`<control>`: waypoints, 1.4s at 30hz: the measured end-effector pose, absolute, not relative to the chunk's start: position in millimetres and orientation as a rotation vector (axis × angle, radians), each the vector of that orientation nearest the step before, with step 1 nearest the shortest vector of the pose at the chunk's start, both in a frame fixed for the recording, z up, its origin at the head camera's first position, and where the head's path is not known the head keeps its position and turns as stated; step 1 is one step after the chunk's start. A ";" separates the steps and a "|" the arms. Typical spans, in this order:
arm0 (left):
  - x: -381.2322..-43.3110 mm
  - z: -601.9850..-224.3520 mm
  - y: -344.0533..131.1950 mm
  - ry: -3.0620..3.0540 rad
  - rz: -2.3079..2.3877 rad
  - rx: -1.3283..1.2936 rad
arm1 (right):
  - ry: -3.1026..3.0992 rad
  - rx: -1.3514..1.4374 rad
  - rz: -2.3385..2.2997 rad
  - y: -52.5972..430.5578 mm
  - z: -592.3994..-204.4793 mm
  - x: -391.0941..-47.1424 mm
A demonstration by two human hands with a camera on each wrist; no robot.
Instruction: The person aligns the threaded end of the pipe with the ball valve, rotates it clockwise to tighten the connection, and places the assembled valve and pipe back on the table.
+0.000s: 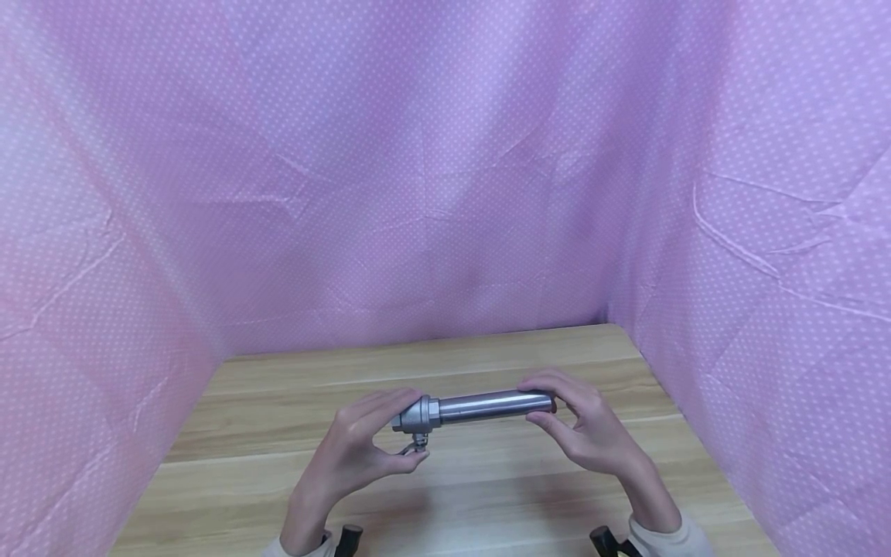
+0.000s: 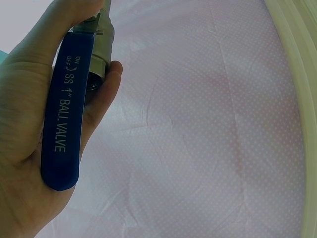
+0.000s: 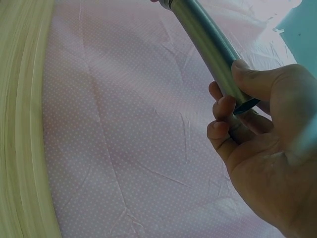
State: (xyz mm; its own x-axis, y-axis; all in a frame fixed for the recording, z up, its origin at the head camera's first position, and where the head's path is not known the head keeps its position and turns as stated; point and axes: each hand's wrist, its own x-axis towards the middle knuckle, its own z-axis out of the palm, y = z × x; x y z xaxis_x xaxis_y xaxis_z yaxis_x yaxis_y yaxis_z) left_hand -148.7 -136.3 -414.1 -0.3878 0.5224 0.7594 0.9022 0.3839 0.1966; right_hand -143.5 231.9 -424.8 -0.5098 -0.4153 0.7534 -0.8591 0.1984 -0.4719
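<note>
A metal ball valve (image 1: pixel 418 416) is joined to the left end of a shiny steel pipe (image 1: pixel 487 406). My left hand (image 1: pixel 358 441) grips the valve, fingers over the top and thumb by its stem underneath. In the left wrist view the valve's blue lever handle (image 2: pixel 64 114), printed "SS 1" BALL VALVE" with ON and OFF marks, lies along the palm. My right hand (image 1: pixel 585 425) holds the pipe's other end between thumb and fingers. That open pipe end (image 3: pixel 246 106) shows in the right wrist view. Valve and pipe are held nearly level above the table.
The wood-grain table (image 1: pixel 292 394) spreads beneath both hands. Pink dotted cloth (image 1: pixel 418 193) hangs behind the table and along both sides. Dark wrist mounts (image 1: pixel 348 539) show at the sleeves near the bottom edge.
</note>
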 end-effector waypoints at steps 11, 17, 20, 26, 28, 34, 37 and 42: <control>-148.9 -414.2 -136.0 -2.047 -0.823 -1.225 | -2.032 1.170 1.218 232.9 -425.0 -143.2; -149.2 -414.1 -135.8 -2.047 -0.823 -1.224 | -2.059 1.154 1.191 234.0 -425.9 -143.1; -149.4 -414.5 -136.1 -2.049 -0.817 -1.223 | -2.090 1.142 1.204 234.4 -426.3 -142.7; -149.3 -414.6 -136.7 -2.055 -0.813 -1.210 | -2.145 1.112 1.247 235.6 -426.7 -140.8; -149.3 -414.4 -136.6 -2.055 -0.815 -1.211 | -2.146 1.112 1.255 235.5 -427.0 -140.3; -149.5 -414.6 -136.3 -2.056 -0.814 -1.216 | -2.129 1.127 1.267 234.0 -426.6 -139.9; -149.6 -414.7 -136.4 -2.056 -0.813 -1.214 | -2.103 1.149 1.264 233.1 -426.1 -140.6; -149.8 -414.8 -136.3 -2.054 -0.818 -1.216 | -2.081 1.157 1.228 232.4 -425.1 -141.4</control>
